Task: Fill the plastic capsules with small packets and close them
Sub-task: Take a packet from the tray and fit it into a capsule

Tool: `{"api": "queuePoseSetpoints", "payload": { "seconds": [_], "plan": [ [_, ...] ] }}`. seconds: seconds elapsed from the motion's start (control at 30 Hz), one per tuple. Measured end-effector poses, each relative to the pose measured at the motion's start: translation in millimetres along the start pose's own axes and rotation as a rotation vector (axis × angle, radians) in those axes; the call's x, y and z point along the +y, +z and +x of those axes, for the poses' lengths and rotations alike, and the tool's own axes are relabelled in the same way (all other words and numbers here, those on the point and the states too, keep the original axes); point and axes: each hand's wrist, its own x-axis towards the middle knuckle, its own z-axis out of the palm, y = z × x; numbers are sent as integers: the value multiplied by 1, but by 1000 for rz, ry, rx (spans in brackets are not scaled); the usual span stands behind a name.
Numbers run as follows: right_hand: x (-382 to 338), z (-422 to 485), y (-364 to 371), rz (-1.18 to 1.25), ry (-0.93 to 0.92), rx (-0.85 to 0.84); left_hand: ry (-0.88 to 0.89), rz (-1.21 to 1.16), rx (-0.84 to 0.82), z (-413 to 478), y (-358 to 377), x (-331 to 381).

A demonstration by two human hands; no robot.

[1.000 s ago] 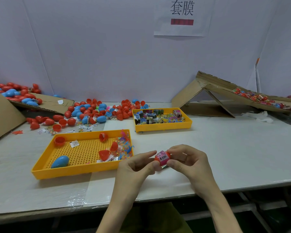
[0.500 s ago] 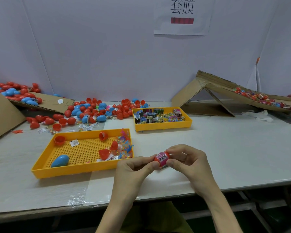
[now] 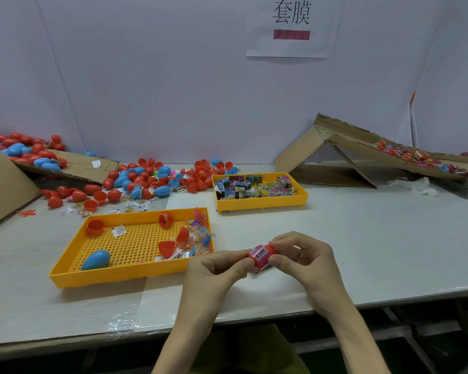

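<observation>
Got the red capsule (image 3: 261, 256) pinched between both hands, left hand (image 3: 214, 271) and right hand (image 3: 305, 259), just above the bench (image 3: 362, 238) near the yellow tray (image 3: 119, 278).

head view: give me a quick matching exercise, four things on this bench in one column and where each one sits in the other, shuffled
Things
1 nearest blue capsule
2 labelled red capsule
3 colourful packets
4 paper sign

Places
a on the wall
b pinched between the left hand and the right hand
c lying in the near yellow tray
d heaped in the far yellow tray

Pairs: 1-c, 2-b, 3-d, 4-a
</observation>
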Motion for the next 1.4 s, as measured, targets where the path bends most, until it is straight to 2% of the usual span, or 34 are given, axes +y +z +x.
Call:
{"api": "queuePoseSetpoints", "payload": {
  "seconds": [0.33, 0.53, 0.7, 1.13, 1.4],
  "plan": [
    [-1, 0, 0, -50, 63, -80, 12, 2, -130, 0, -2, 2],
    [-3, 1, 1, -71, 34, -130, 25, 10, -130, 0, -3, 2],
    [-2, 0, 1, -62, 41, -124, -10, -4, -99, 1, -3, -2],
    [-2, 0, 0, -81, 47, -119, -36, -12, -139, 2, -5, -2],
    [-2, -1, 0, 6, 66, -119, -24, -31, -93, 1, -3, -2]
  ]
}}
